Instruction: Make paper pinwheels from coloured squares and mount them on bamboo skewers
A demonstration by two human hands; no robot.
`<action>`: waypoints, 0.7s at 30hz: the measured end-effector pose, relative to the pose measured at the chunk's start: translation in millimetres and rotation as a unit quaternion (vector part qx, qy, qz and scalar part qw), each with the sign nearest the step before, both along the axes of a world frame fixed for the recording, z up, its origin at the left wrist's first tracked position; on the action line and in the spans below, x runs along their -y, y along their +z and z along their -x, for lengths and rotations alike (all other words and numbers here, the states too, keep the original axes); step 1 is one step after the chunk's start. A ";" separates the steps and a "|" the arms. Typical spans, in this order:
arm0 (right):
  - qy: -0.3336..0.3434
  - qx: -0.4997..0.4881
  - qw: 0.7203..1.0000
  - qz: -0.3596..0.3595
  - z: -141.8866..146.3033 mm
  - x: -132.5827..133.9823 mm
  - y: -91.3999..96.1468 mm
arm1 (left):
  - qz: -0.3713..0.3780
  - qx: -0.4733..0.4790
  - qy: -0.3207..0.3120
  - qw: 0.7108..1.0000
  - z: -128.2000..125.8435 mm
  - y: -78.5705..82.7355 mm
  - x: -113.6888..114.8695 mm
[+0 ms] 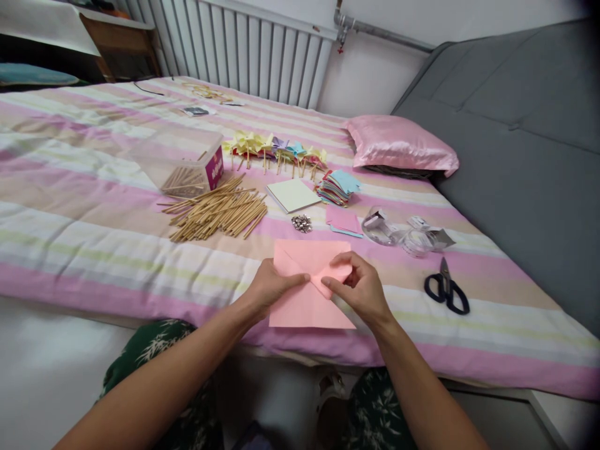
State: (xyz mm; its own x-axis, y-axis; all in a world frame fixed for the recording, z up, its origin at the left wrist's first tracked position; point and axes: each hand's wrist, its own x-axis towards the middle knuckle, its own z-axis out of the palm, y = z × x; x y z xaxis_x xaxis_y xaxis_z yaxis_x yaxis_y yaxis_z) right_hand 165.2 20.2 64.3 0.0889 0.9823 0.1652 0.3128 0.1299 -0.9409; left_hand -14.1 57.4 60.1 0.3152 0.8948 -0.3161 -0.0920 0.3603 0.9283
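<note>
A square sheet of pink paper [304, 309] is held up over the front edge of the bed, with crease lines running toward its middle. My left hand [272, 284] grips its left side, the thumb on top near the centre and the fingers hidden behind. On the right, my right hand [359, 284] pinches a part of the paper that curls inward toward the centre. Just beyond the sheet lie a small heap of metal fasteners [301, 224] and a few pink and blue paper squares [344, 220].
Wooden sticks [218, 211] lie beside a clear plastic box [175, 156]. Behind are finished paper pinwheels [253, 142], a pale paper stack [293, 195] and a coloured stack [338, 186]. Tape rolls [415, 237] and scissors [447, 289] lie right. A pink pillow [400, 145] rests by the headboard.
</note>
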 end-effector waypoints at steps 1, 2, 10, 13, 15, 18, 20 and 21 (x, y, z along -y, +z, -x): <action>-0.010 -0.037 0.999 -0.003 1.6 -0.3 -1.3 | 0.000 0.011 0.016 1.000 -1.0 -1.2 0.1; -0.018 -0.071 0.997 -0.006 3.1 -0.7 -2.7 | -0.001 0.023 0.035 0.999 -2.0 -2.5 0.3; 0.037 -0.176 0.983 0.041 9.5 -2.1 -6.6 | -0.016 0.059 0.115 0.991 -9.9 -3.9 7.6; 0.034 -0.169 0.984 0.051 11.0 -1.4 -5.8 | -0.005 0.059 0.112 0.992 -11.3 -1.8 9.8; 0.023 -0.169 0.983 0.061 10.9 -1.3 -6.2 | 0.000 0.046 0.113 0.992 -11.5 -1.2 10.2; 0.015 -0.170 0.983 0.074 9.3 -1.6 -7.7 | -0.002 0.041 0.106 0.993 -11.2 -1.4 10.1; 0.012 -0.165 0.983 0.079 8.4 -1.9 -8.4 | 0.002 0.050 0.099 0.994 -11.1 -1.8 10.1; 0.009 -0.162 0.983 0.081 8.2 -2.0 -8.5 | 0.006 0.055 0.097 0.994 -11.2 -2.1 10.2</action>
